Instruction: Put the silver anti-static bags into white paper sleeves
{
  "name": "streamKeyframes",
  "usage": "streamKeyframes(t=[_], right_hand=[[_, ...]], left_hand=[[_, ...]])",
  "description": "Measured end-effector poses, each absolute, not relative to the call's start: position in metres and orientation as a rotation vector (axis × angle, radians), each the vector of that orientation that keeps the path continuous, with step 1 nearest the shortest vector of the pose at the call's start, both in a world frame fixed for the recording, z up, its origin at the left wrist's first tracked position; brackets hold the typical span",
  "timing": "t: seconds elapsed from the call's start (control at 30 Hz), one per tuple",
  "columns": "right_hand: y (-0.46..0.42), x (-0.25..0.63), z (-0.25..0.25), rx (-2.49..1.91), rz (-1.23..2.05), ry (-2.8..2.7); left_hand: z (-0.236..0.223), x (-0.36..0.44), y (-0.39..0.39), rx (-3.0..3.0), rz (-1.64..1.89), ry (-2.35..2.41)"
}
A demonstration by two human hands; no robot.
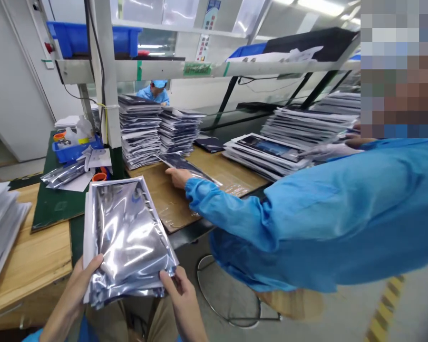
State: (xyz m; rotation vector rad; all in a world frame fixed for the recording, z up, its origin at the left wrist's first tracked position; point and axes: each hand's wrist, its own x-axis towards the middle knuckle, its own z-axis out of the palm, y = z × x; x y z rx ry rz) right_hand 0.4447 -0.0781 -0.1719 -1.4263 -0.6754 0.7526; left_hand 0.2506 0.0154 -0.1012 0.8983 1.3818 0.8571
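A stack of shiny silver foil bags (pixel 128 232) with white edges is held up in front of me, over my lap. My left hand (pixel 80 280) grips its lower left edge, thumb on top of the foil. At the lower right corner my right hand (pixel 180 289) pinches the stack between thumb and fingers. The undersides of both hands' grips are hidden beneath the bags. The far end of the stack lies over the green mat (pixel 53 209) of the bench.
A co-worker's blue sleeve (pixel 235 213) reaches in from the right, that hand on a flat dark packet (pixel 189 168). Tall piles of packets (pixel 141 133) stand behind. White sheets (pixel 3 228) lie left; a blue bin (pixel 74 152) holds bottles. A stool (pixel 292 304) stands below.
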Motion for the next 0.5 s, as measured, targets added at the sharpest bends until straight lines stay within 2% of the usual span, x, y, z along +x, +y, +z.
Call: streamKeyframes(t=[0.23, 0.3, 0.43, 0.5], right_hand=[[-0.089, 0.429, -0.165, -1.398, 0.955, -0.807], [-0.095, 0.441, -0.158, -1.431, 0.988, -0.843], [-0.095, 0.465, -0.138, -1.535, 0.752, -0.858], [-0.086, 0.469, -0.130, -1.480, 0.782, -0.882]], left_hand=[[-0.103, 0.218, -0.006, 0.732, 0.879, 1.463], [-0.099, 0.212, -0.007, 0.855, 0.869, 1.413], [-0.094, 0.198, -0.001, 1.329, 1.043, 1.343], [-0.098, 0.193, 0.005, 1.497, 1.083, 1.385]])
